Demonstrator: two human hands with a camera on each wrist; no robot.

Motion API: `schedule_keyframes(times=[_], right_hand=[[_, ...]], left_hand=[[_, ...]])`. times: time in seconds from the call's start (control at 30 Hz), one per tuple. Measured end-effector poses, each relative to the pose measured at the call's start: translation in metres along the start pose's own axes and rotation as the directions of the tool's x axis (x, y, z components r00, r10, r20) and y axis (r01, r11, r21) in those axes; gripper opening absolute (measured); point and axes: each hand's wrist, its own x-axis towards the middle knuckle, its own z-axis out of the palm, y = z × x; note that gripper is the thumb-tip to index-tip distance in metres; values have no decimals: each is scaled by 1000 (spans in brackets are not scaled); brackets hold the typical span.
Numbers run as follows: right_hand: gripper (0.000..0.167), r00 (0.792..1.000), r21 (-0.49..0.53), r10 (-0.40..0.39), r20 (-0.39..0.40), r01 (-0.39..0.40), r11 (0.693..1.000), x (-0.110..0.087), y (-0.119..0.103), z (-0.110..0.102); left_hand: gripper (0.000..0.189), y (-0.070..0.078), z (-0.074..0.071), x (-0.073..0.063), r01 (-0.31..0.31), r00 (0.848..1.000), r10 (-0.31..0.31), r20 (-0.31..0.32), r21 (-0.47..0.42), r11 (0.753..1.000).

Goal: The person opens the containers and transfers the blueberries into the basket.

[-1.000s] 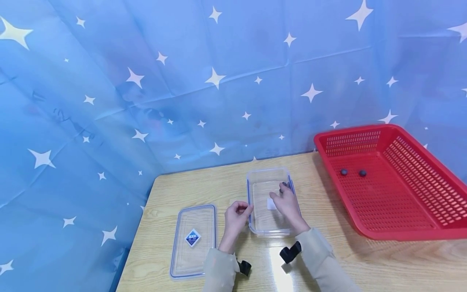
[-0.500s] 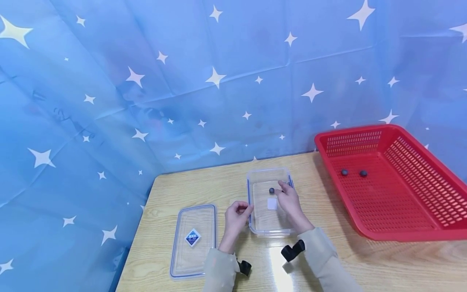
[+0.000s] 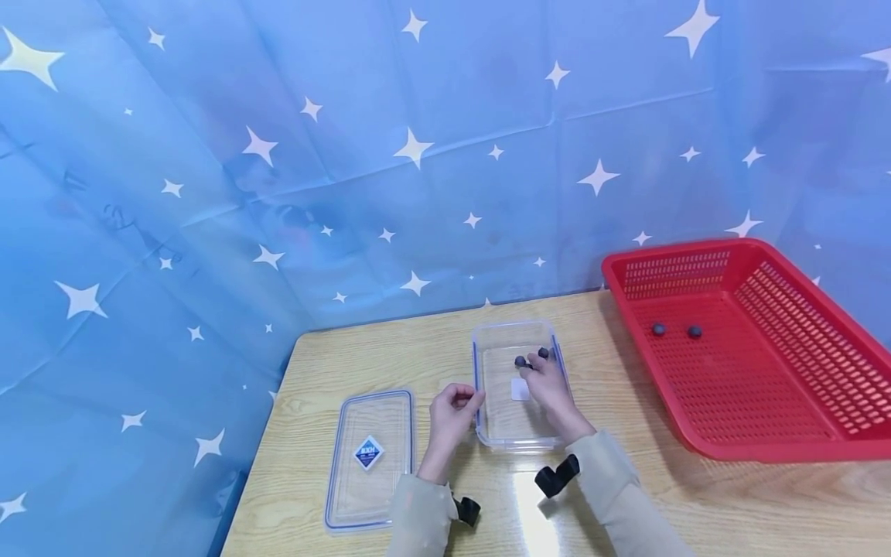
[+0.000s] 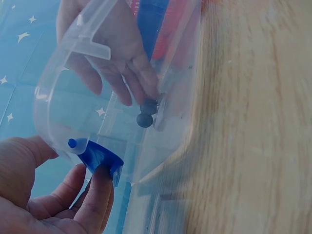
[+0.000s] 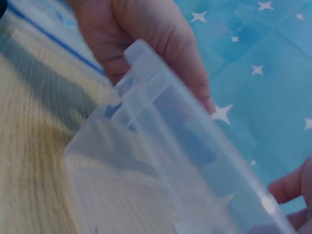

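A clear plastic food container (image 3: pixel 504 418) stands uncovered on the table. My left hand (image 3: pixel 451 414) pinches its left rim; in the left wrist view, the fingers (image 4: pixel 100 195) lie against the blue side latch (image 4: pixel 101 160). Inside the container, my right hand (image 3: pixel 550 387) pinches a blueberry (image 4: pixel 148 106), partly hidden by its fingers. Touching or nearly touching it is another blueberry (image 3: pixel 520 361), and a further blueberry (image 3: pixel 543 353) lies near the right wall. In the right wrist view, only the fingers (image 5: pixel 290 187) of my right hand show at the edge.
A clear lid (image 3: pixel 372 487) with a blue seal and a blue label lies left of the container. To the right stands a red basket (image 3: pixel 696 425) with two more dark balls in it. A blue starry cloth (image 3: pixel 418 232) hangs behind the wooden table (image 3: pixel 306 418).
The right hand has shifted left inside the container, setting down one blueberry and bringing another beside it. The left hand has stayed on the rim.
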Motion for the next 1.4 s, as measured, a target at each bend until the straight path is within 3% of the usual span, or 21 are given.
schedule_keyframes(times=[0.13,0.3,0.53,0.83,1.13,1.4], right_hand=[[50,1000,72,17,-16,-16,997,1,-1,-1],[52,1000,-74,-13,-26,11,997,6,-4,1],[53,995,-118,-19,-97,8,993,19,-11,5],[44,988,-197,-28,-151,-2,980,32,-7,10],[33,990,-286,-1,-144,-40,957,35,-4,13],[22,988,-386,-26,-153,-36,922,37,1,14]], left_hand=[[12,-2,1,0,-3,1000,3,0,1,1000],[12,-25,3,10,-16,1000,16,-15,-9,1000],[13,6,-2,-3,-1,1000,1,7,0,1000],[14,7,-2,-3,9,1000,-8,14,-14,1000],[14,-30,4,14,-7,1000,7,-8,-8,1000],[16,-36,4,15,-26,1000,26,-5,-21,999]])
